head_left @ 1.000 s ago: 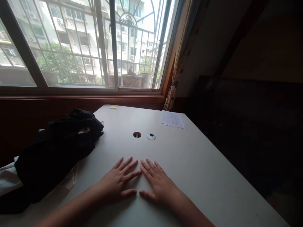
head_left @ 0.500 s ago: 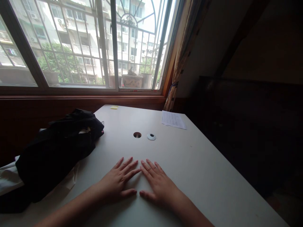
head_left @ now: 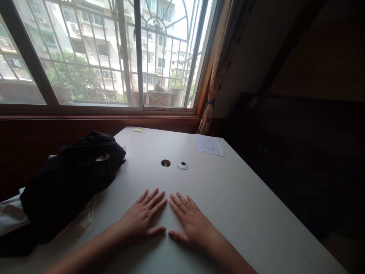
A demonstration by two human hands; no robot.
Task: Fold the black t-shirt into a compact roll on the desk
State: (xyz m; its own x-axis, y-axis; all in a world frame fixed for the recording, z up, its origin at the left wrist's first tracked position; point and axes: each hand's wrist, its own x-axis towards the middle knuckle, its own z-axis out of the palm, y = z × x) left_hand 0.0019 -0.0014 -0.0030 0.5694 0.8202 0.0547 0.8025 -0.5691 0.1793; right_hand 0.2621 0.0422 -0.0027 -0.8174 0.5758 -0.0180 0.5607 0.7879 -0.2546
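Observation:
My left hand (head_left: 144, 215) lies flat on the white table (head_left: 245, 213), palm down, fingers spread. Beside it my right hand (head_left: 189, 220) rests the same way, its fingers a little apart. The two hands angle toward each other with a narrow gap between the fingertips and thumbs. Neither holds anything. Beyond the fingertips are a round hole (head_left: 165, 163) in the tabletop and, just right of it, a white ring-shaped cover (head_left: 183, 165) with a dark opening.
A heap of black cloth (head_left: 71, 182) with whitish fabric under it covers the table's left side. Printed paper sheets (head_left: 209, 145) lie at the far right corner, a yellow note (head_left: 138, 129) at the far left. Behind stand a barred window (head_left: 97, 57) and a tied curtain (head_left: 209, 108).
The fingers of my left hand have shifted slightly, their tips drawing a little away from my right hand's. My right hand and the objects stay in place.

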